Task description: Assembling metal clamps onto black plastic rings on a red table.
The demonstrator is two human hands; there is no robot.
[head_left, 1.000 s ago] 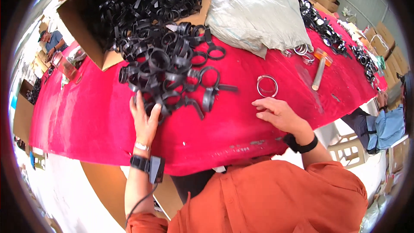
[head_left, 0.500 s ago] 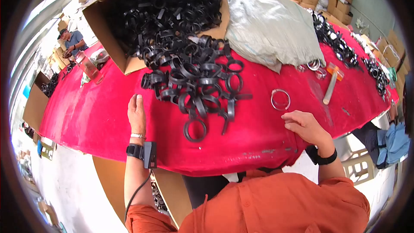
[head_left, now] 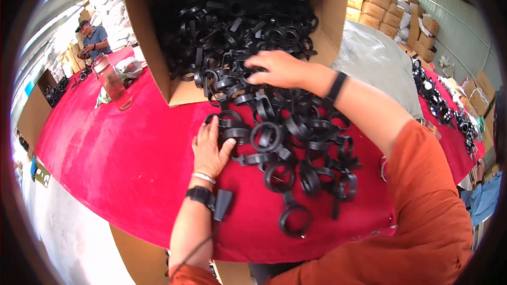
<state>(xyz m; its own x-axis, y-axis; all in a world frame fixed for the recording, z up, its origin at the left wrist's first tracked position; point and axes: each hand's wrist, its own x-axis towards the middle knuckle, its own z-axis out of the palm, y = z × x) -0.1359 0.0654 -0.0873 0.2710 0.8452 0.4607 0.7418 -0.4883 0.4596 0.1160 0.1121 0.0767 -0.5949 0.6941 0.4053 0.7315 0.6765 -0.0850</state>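
A heap of black rings with short tabs (head_left: 266, 136) spills from a cardboard box (head_left: 148, 47) onto the red cloth. The box lies on its side with its mouth toward me, and many more such rings fill it. My left hand (head_left: 211, 150) rests at the heap's left edge, thumb and fingers spread, fingertips against the nearest rings. Across the heap, my right hand (head_left: 280, 68) reaches to the box mouth. Its fingers are apart and slightly bent over the rings there, and no ring shows in its grasp. The rings beneath its fingertips are partly hidden.
A red-covered table (head_left: 142, 153) curves around me. A pale sack (head_left: 369, 58) lies right of the box, partly behind my right arm. At the left stands a clear bottle (head_left: 112, 82). Another person (head_left: 95, 39) sits at the far left. More black parts (head_left: 438, 100) line the right side.
My right hand has moved from the metal ring at the right up to the box mouth. My left hand has come against the heap. The view has shifted, and the hammer is now out of sight.
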